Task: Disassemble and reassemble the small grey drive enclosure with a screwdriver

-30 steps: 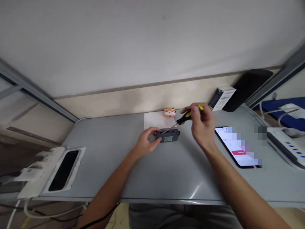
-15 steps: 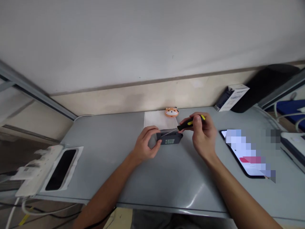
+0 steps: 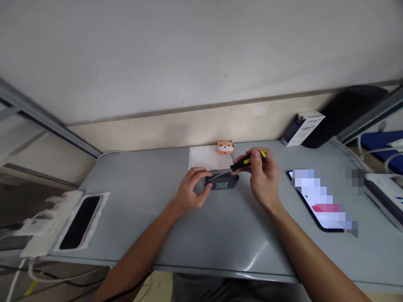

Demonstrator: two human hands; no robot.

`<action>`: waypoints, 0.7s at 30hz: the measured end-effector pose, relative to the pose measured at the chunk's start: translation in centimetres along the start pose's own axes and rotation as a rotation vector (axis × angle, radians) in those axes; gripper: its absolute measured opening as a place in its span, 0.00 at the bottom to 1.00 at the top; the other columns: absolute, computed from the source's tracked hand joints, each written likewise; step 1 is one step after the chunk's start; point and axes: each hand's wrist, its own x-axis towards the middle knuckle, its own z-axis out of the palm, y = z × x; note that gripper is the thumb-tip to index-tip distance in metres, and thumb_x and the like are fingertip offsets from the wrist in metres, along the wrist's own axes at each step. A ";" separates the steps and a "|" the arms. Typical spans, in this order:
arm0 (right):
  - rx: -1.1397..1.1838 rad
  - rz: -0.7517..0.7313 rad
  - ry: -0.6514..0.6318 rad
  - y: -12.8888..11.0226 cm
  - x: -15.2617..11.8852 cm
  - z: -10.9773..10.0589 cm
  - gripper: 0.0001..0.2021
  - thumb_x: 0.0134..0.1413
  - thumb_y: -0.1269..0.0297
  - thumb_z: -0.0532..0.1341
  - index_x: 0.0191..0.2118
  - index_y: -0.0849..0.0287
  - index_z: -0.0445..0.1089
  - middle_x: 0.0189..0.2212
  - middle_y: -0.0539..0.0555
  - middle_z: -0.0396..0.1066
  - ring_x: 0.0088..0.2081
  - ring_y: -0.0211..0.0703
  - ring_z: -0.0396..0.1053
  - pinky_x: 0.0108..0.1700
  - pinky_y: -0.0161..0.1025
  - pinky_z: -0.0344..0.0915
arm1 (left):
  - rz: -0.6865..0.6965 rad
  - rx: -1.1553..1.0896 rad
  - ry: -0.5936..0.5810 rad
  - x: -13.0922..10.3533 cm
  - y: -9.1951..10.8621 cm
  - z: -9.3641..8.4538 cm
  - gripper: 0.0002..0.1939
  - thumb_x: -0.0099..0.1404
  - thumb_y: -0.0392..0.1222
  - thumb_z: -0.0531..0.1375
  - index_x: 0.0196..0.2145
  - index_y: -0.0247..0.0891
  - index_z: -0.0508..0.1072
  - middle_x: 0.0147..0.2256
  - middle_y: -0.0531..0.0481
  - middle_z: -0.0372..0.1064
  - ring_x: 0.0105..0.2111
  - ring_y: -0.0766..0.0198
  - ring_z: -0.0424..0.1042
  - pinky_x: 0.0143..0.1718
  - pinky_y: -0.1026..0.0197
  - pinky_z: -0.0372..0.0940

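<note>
A small dark grey box (image 3: 231,181) with vent slots and a pale green label stands on the grey desk. My left hand (image 3: 192,188) pinches its left end between thumb and fingers. In my right hand (image 3: 264,172) is a screwdriver (image 3: 241,163) with a black and yellow handle, held at a slant. Its thin metal shaft crosses the vented face, and the tip lies near the box's left end by my left thumb. Whether the tip sits in a screw is too small to tell.
Behind the box lie a white sheet (image 3: 201,157) and an orange animal-faced case (image 3: 225,147). A lit phone (image 3: 317,201) lies at right, a dark phone (image 3: 80,222) at left beside a power strip (image 3: 53,226). A carton (image 3: 304,128) leans near a black cylinder (image 3: 343,115).
The view has shifted slightly. My right hand and the screwdriver sit a little further left, the tip closer to the box's left end. My left hand keeps its grip.
</note>
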 end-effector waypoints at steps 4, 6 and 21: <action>0.008 -0.015 0.003 0.3 0.1 0.1 0.21 0.63 0.39 0.62 0.39 0.54 0.66 0.27 0.49 0.75 0.28 0.41 0.77 0.26 0.38 0.76 | 0.007 0.015 -0.002 -0.1 -0.1 0.0 0.11 0.70 0.35 0.60 0.50 0.41 0.73 0.46 0.42 0.74 0.47 0.56 0.76 0.49 0.52 0.73; 0.011 -0.023 0.027 0.5 0.2 0.1 0.22 0.62 0.38 0.62 0.39 0.54 0.66 0.27 0.48 0.75 0.29 0.41 0.77 0.27 0.38 0.76 | 0.000 0.017 -0.005 -0.1 -0.2 0.0 0.11 0.70 0.35 0.60 0.50 0.40 0.73 0.46 0.42 0.75 0.47 0.56 0.76 0.49 0.52 0.74; 0.048 0.039 0.073 1.5 0.7 0.0 0.23 0.60 0.35 0.61 0.39 0.53 0.65 0.27 0.48 0.75 0.27 0.40 0.76 0.27 0.37 0.75 | -0.022 0.009 0.001 0.2 -0.4 0.1 0.09 0.72 0.37 0.60 0.49 0.41 0.74 0.44 0.42 0.76 0.45 0.57 0.77 0.47 0.53 0.74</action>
